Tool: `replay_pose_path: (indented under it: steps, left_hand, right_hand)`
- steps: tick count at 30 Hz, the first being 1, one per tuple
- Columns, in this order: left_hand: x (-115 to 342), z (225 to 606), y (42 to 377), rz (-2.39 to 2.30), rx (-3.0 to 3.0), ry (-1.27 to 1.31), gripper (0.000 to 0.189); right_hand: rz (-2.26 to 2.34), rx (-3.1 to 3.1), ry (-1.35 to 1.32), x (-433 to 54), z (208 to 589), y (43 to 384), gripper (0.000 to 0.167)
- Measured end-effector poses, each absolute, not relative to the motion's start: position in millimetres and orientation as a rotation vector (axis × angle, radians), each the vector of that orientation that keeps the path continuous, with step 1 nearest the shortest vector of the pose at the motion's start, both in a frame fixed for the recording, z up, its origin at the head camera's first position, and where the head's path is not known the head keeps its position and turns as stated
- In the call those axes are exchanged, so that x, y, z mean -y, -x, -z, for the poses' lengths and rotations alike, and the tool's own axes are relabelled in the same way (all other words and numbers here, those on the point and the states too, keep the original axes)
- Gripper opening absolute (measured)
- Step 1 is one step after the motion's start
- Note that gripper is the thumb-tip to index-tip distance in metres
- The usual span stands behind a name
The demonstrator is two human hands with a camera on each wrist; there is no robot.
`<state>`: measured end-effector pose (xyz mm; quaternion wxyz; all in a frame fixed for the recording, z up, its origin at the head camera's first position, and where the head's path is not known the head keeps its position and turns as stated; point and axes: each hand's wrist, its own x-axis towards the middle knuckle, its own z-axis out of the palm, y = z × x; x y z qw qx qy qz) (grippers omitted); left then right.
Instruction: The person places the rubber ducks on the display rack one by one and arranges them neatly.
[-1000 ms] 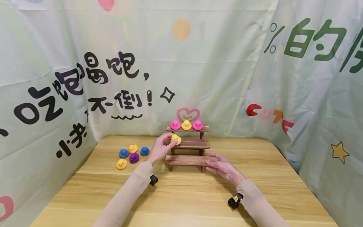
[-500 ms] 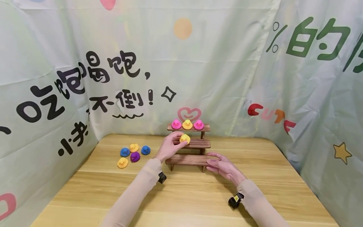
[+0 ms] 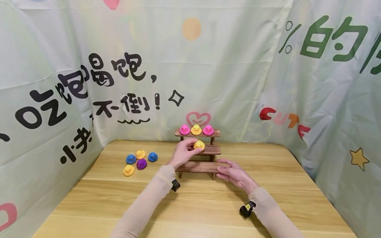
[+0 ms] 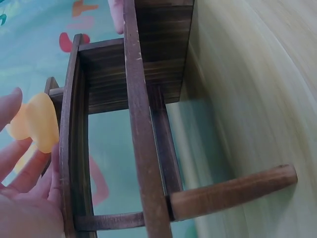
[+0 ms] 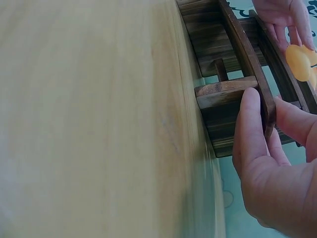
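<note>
My left hand (image 3: pixel 185 152) pinches a yellow rubber duck (image 3: pixel 199 145) at the middle step of a three-tier wooden stand (image 3: pixel 197 167). In the left wrist view the same duck (image 4: pixel 42 122) sits between thumb and fingers, close by the edge of a step. My right hand (image 3: pixel 235 173) grips the right end of the lowest step; in the right wrist view the thumb is on top and the fingers (image 5: pixel 250 119) curl underneath. On the top step stand a pink duck (image 3: pixel 185 130), a yellow duck (image 3: pixel 196 129) and another pink duck (image 3: pixel 208 130) in a row.
Left of the stand, on the wooden table (image 3: pixel 196 211), lies a loose group of ducks: blue ducks (image 3: pixel 130 159), yellow ducks (image 3: pixel 128 170) and a purple duck (image 3: pixel 141 164). A printed cloth curtain (image 3: pixel 226 82) hangs behind and along both sides.
My left hand has carried the yellow duck rightward along the middle step, from its left end to about its centre. The right hand keeps its grip on the lowest step.
</note>
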<state>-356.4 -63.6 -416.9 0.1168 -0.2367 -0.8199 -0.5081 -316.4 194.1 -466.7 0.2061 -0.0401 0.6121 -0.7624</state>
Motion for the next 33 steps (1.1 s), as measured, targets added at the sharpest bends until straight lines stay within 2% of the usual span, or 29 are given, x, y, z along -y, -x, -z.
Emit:
replay_pose_path:
  steps: [10, 17, 33]
  left_hand:
    - [54.8, 413.7, 354.5, 1.452, 2.445, 0.656, 0.038]
    - [44.5, 413.5, 358.0, 1.399, 2.456, 0.764, 0.034]
    - [28.9, 409.7, 361.1, 1.333, 2.561, 0.721, 0.045]
  right_hand:
    - [2.123, -1.707, 0.114, -194.4, 467.2, 315.5, 0.055]
    - [2.127, -1.695, 0.114, -193.9, 466.8, 315.5, 0.055]
    - [2.123, -1.689, 0.143, -193.8, 465.4, 315.3, 0.054]
